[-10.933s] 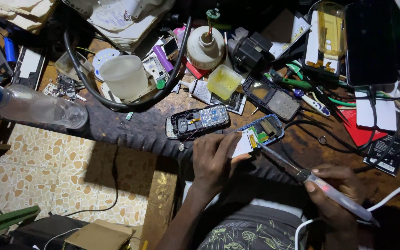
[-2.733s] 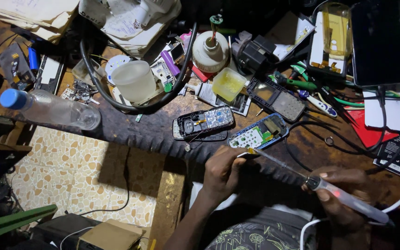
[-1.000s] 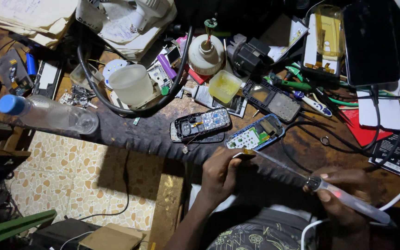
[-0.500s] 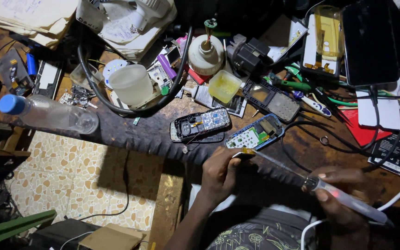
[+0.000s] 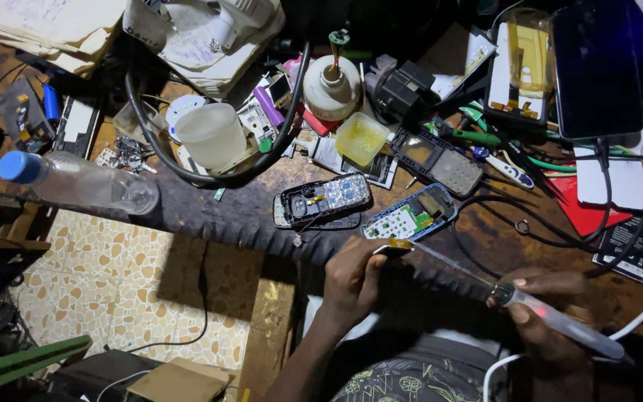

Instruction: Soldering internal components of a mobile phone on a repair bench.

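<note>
My right hand grips a white soldering iron by its handle; the thin metal tip reaches left to a small yellowish part pinched in my left hand at the bench's front edge. Just beyond lies an opened phone with a green circuit board in a blue frame. To its left rests another opened phone body with a keypad grid showing.
A worn wooden bench carries a plastic water bottle, a frosted cup, a yellow tub, a thick black cable, a dark phone, tools and papers. Tiled floor lies below left.
My left hand has moved off the green-board phone back to the bench edge, holding the small part at the iron's tip. In the last second almost nothing moves.
</note>
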